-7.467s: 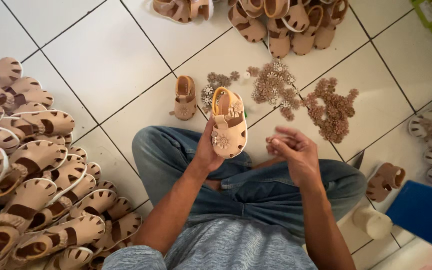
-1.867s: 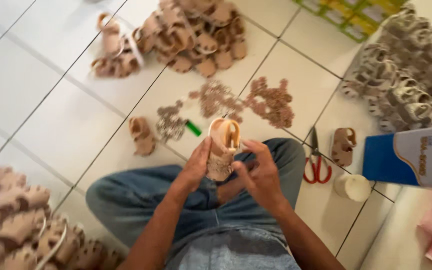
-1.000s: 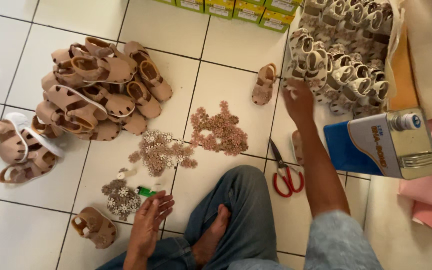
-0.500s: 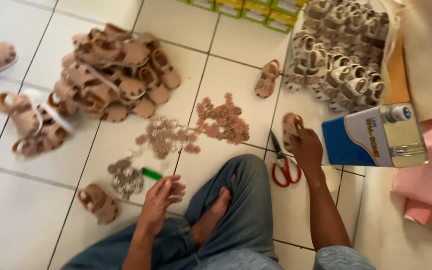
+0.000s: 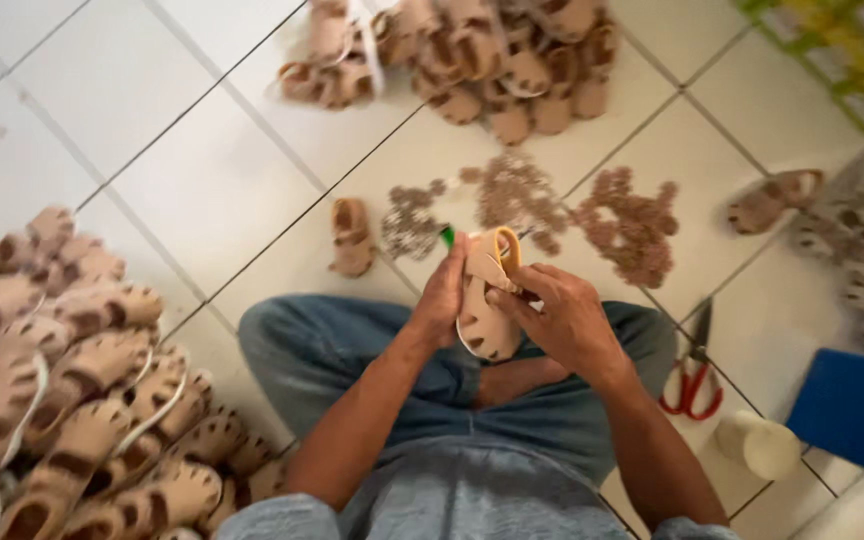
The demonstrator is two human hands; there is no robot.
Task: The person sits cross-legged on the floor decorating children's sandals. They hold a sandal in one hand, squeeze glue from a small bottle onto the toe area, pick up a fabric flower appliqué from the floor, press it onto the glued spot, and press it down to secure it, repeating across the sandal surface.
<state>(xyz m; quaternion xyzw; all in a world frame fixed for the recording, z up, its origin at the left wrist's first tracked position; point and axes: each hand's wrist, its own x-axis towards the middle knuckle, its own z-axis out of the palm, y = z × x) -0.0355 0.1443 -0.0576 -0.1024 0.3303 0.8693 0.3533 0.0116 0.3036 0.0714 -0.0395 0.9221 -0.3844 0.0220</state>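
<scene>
You are holding a beige sandal (image 5: 487, 300) at the centre of the frame, above your crossed legs, your left hand (image 5: 444, 300) gripping its left edge and your right hand (image 5: 564, 318) pinching its right side. A lone sandal (image 5: 352, 236) is lying on the tiled floor (image 5: 192, 190) just upper left, and red-handled scissors (image 5: 692, 375) are lying at the right

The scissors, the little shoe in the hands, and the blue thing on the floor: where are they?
Red-handled scissors (image 5: 690, 375), head view, on the red handle loops.
Beige sandal (image 5: 485, 315), head view, on its strapped upper between the two hands.
Blue flat thing (image 5: 842, 410), head view, on its bare blue top.
</scene>
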